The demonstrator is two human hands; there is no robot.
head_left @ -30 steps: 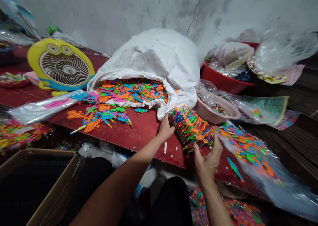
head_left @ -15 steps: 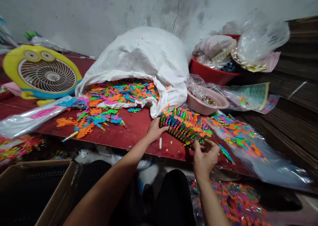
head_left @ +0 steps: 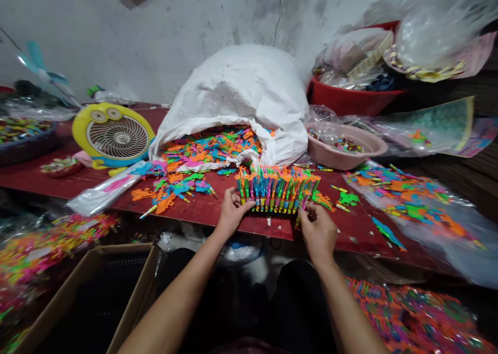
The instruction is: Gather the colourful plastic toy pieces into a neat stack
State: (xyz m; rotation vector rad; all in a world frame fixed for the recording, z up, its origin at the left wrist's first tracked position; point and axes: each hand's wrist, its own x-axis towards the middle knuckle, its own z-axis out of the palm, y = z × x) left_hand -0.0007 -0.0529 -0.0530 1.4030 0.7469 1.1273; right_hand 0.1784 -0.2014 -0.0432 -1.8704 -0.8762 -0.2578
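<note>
A block of upright, brightly coloured plastic pieces (head_left: 277, 190) stands in rows on the red table, with a dark base just visible under its front edge. Orange round tips top many of the pieces. My left hand (head_left: 232, 211) is closed on the block's left end, its thumb along the front. At the right end, my right hand (head_left: 319, 233) grips the near corner with thumb and fingers; part of that corner is hidden behind them. Behind the block, a large white sack (head_left: 241, 84) lies open, spilling loose flat plastic pieces (head_left: 175, 188) in orange, blue, green and pink.
A yellow fan (head_left: 112, 136) stands left of the sack. A pink basin (head_left: 346, 149) and a red tub (head_left: 354, 97) are at the right, near pieces on plastic film (head_left: 424, 203). Below the red table (head_left: 249, 227) sits a cardboard box (head_left: 142, 276) with black contents.
The block has turned from slanting to nearly square in front of me, its pieces now more upright in view. Both hands stay at its ends. My view has shifted left.
</note>
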